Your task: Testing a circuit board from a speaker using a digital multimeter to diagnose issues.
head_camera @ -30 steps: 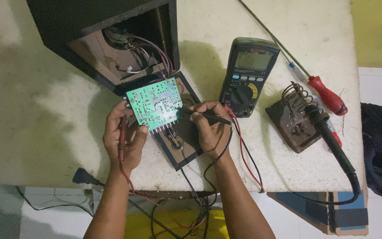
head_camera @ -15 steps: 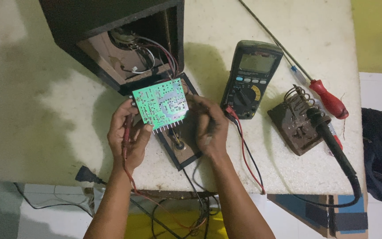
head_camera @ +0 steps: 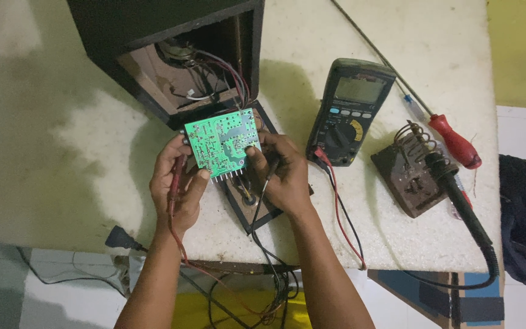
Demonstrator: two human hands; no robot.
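- Over the white table point(head_camera: 62, 152), both my arms come up from the bottom edge and bend in toward each other.
- My left hand point(head_camera: 178, 186) is curled, palm up. Its thumb presses on the bottom left corner of the green circuit board point(head_camera: 223, 143), and the other fingers wrap behind the board's left edge.
- In that same hand, a red test probe point(head_camera: 175, 176) lies along my palm, tucked under my fingers. Its red wire runs down past my wrist.
- My right hand point(head_camera: 281, 173) is curled too, with its back facing up. Its thumb pushes on the right side of the board, so the board is pinched between both hands.
- A black test probe point(head_camera: 269, 173) is tucked in my right hand, and its black wire drops off the table edge.
- The board is tilted, held just above a dark panel point(head_camera: 257, 210), right in front of the open black speaker box point(head_camera: 171, 61).
- Thin wires run from the box to the board's top edge.
- A meter point(head_camera: 348, 113) lies just right of my right hand.
- Farther right, a soldering iron point(head_camera: 458, 198) rests on its stand point(head_camera: 406, 176), near a red screwdriver point(head_camera: 452, 140).
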